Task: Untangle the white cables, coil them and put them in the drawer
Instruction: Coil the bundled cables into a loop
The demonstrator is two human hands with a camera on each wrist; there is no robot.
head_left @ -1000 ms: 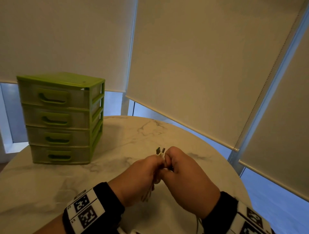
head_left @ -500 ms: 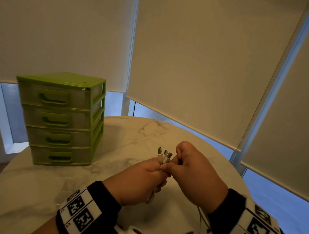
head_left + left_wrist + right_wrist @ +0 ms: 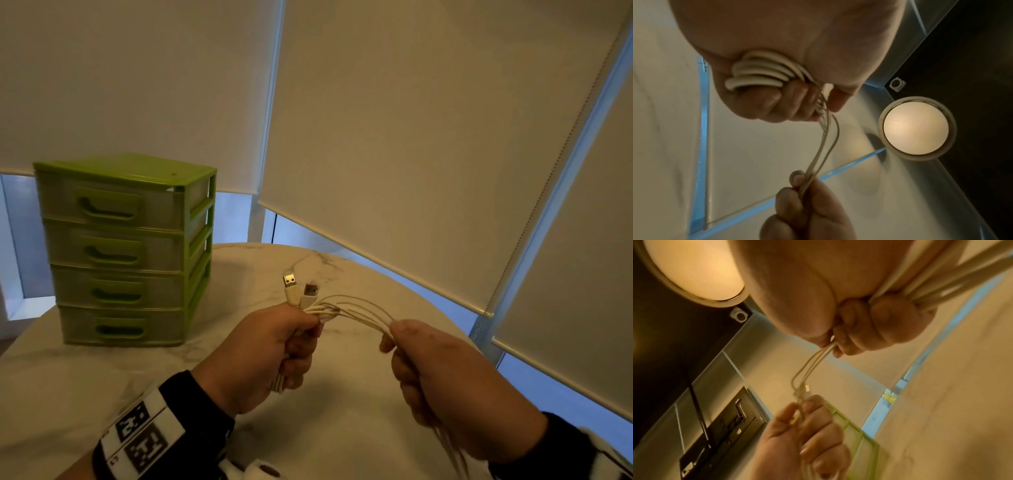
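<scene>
1. Left hand [image 3: 263, 356] fisted round the white cables [image 3: 356, 310]; looped strands bunch in the palm, as the left wrist view shows. Two USB plugs [image 3: 299, 286] stick up just above the fist, metal ends up.
2. Right hand [image 3: 445, 387] also curled tight on the same cables, pinched between thumb and fingers. Strands arc between the two fists, fanned slightly, slack rather than taut. More cable trails down below the right hand, out of frame.
3. Both hands are held above the table [image 3: 342, 428], apart from each other; nothing lies between them but the cable span.
4. Drawer unit [image 3: 126, 250] stands on the table, left of and beyond the left hand, well apart. Four drawers, all closed. Nothing sits between the grip and the unit.
5. Round table edge curves off to the right of the right hand. Roller blinds [image 3: 411, 137] hang behind the table, with strips of window showing below them.
6. Materials: table is pale marble-look with grey veins, smooth. Unit has a green plastic frame, translucent drawer fronts and recessed green handles. Cables are thin, round, off-white.
7. Black wristband [image 3: 147, 435] with printed square markers on the left wrist; a similar one on the right wrist, partly cut off.
</scene>
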